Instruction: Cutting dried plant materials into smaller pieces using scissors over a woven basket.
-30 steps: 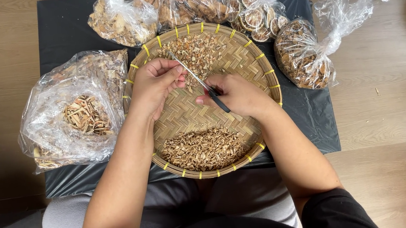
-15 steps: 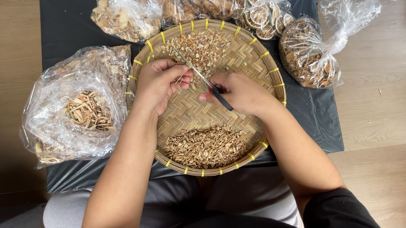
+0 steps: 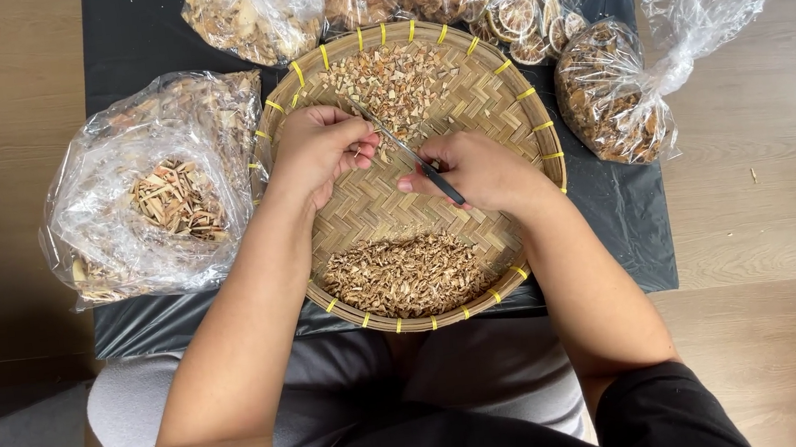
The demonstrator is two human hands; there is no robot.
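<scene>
Right hand (image 3: 476, 168) is closed around the dark handles of our scissors (image 3: 411, 158), whose thin blades run up and left toward the left hand (image 3: 316, 148). That hand is curled shut, pinching a small dried piece at its fingertips (image 3: 366, 150), right where the blade tips end. Both hands hover over the woven bamboo tray (image 3: 524, 107); a heap of pale cut chips (image 3: 393, 81) lies at its far side and a browner heap (image 3: 403, 274) at the near side.

We judge the main risk to be a nick: the piece is tiny, so our fingertips sit just beside the cutting edge, and a brittle piece could snap or slip as the blades close. Fragments could also spring off over the low rim onto the black sheet (image 3: 132, 35) or the wooden floor (image 3: 772, 214). The open plastic bag of dried strips (image 3: 168, 193) touches the tray's left rim, near our left forearm; a careless sweep there could tip it.
</scene>
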